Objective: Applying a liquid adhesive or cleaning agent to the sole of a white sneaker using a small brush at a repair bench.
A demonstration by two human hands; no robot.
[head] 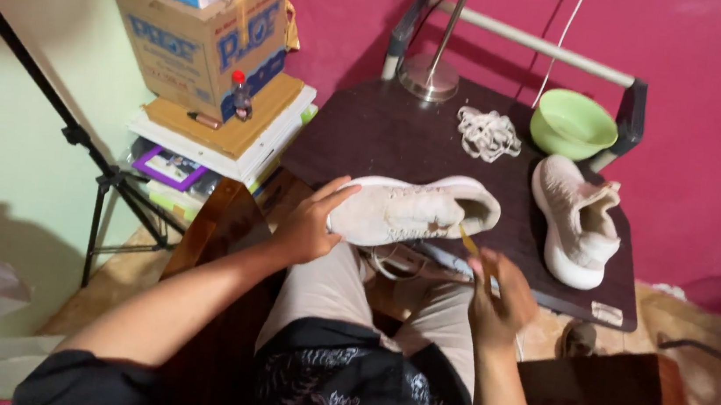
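Off-white knit sneaker (pixel 413 209): lies sideways, long axis left-right, toe left, opening right. Left hand (pixel 310 224) cups the toe, fingers curled. Right hand (pixel 498 306) pinches a thin yellow-handled tool (pixel 471 241) at the heel.

Bare dark worktop (pixel 385 134) at the far-left part, between the lamp base (pixel 430 77) and the near edge: open room there. Far edge is crowded: lamp base, tangle of white laces (pixel 488 134), green bowl (pixel 573 123), metal rail (pixel 535 41) behind. Second white shoe (pixel 575 219) blocks the right side. The shoe (pixel 413 209) in hand spans the near edge. A narrow bare strip runs between the two shoes. Box stack (pixel 204 38) walls off the left.
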